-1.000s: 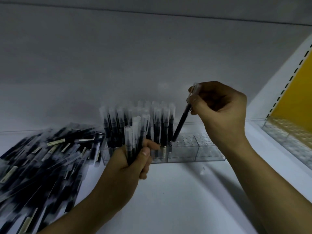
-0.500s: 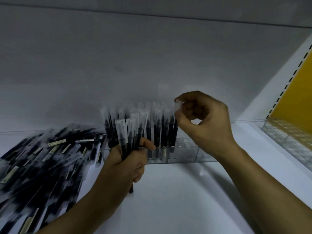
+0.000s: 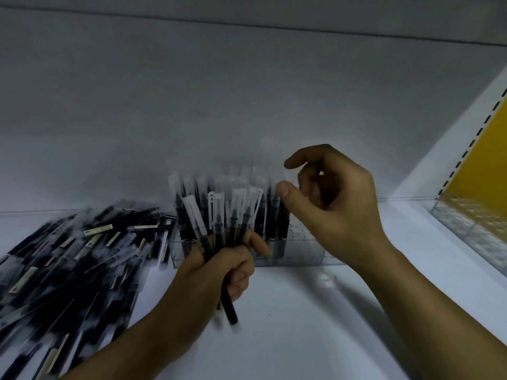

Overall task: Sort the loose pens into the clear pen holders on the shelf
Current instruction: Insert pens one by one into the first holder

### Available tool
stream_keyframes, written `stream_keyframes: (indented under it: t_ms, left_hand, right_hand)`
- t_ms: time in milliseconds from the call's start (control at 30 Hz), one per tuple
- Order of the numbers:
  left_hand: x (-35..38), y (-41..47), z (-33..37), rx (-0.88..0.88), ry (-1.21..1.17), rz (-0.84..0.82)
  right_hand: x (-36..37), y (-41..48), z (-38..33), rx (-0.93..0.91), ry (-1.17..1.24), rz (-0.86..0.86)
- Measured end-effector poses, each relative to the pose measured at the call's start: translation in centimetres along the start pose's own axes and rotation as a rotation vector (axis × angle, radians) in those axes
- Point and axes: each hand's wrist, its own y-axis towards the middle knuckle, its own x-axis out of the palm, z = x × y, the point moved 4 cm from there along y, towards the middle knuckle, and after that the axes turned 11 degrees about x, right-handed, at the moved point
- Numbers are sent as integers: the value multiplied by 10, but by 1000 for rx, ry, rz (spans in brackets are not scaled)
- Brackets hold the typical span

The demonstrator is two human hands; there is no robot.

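The bundle of black pens with clear caps point(image 3: 219, 220) stands upright in the left hand point(image 3: 222, 267), fisted round the barrels, in front of the clear plastic pen holder point(image 3: 299, 250) at the shelf's twelve o'clock. The right hand point(image 3: 329, 204) hovers at the bundle's two o'clock, thumb and forefinger parted, empty. Likely between placements: next, pinch one cap and seat it in an open slot. The heap of loose black pens point(image 3: 68, 256) lies at nine o'clock.

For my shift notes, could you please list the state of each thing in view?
Left hand: shut on bundle of pens.
Right hand: open, empty, beside the standing pens.
Clear pen holder: left part filled with upright pens, right part empty.
Loose pens: piled flat on shelf.
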Motion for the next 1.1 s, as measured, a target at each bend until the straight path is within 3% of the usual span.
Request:
stream_keyframes:
  t_ms: [67, 167, 400, 633, 767, 1100]
  left_hand:
    - [0, 0, -1, 2, -9, -16]
    - [0, 0, -2, 3, 1, -22]
    - [-8, 0, -5, 64, 129, -4]
    - [-17, 10, -13, -26, 215, 39]
    - [-6, 2, -5, 81, 229, 37]
    - [-3, 1, -8, 19, 295, -47]
  right_hand:
    - [7, -4, -2, 51, 187, -139]
    - [22, -9, -1, 101, 285, -290]
    - [18, -5, -4, 174, 414, -307]
    - [-10, 13, 10, 327, 640, -83]
    - [-17, 17, 19, 408, 720, 8]
    - [-27, 18, 23, 467, 612, 243]
